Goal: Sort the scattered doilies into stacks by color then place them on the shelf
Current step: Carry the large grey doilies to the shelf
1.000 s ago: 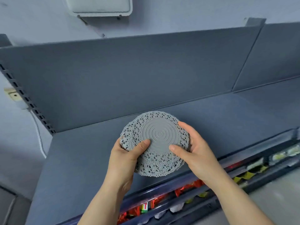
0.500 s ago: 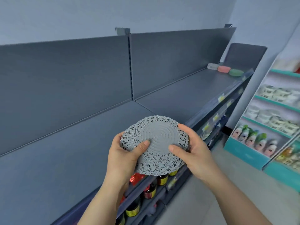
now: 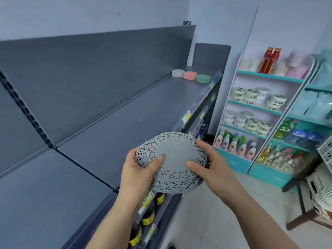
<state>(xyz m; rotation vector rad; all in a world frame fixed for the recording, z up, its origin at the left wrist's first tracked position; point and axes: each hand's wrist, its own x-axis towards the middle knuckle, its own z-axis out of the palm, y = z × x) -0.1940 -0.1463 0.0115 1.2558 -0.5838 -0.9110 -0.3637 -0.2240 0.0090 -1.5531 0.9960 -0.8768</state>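
Note:
A stack of grey lace-edged doilies (image 3: 175, 162) is held in front of me, over the front edge of the dark grey shelf (image 3: 111, 123). My left hand (image 3: 138, 172) grips its left side, thumb on top. My right hand (image 3: 211, 168) grips the right side, thumb on top as well. At the shelf's far end lie three stacks in a row: white doilies (image 3: 178, 73), pink doilies (image 3: 190, 75) and green doilies (image 3: 203, 78).
Dark bottles (image 3: 148, 215) with yellow labels stand on the lower shelf under my hands. A teal rack (image 3: 258, 112) with jars, bottles and red sauce bottles stands to the right. White plastic baskets (image 3: 321, 184) sit on a stool at the far right.
My view has swung right along the shelf, bringing the three far stacks and the teal rack closer. Both hands keep the same hold on the grey stack.

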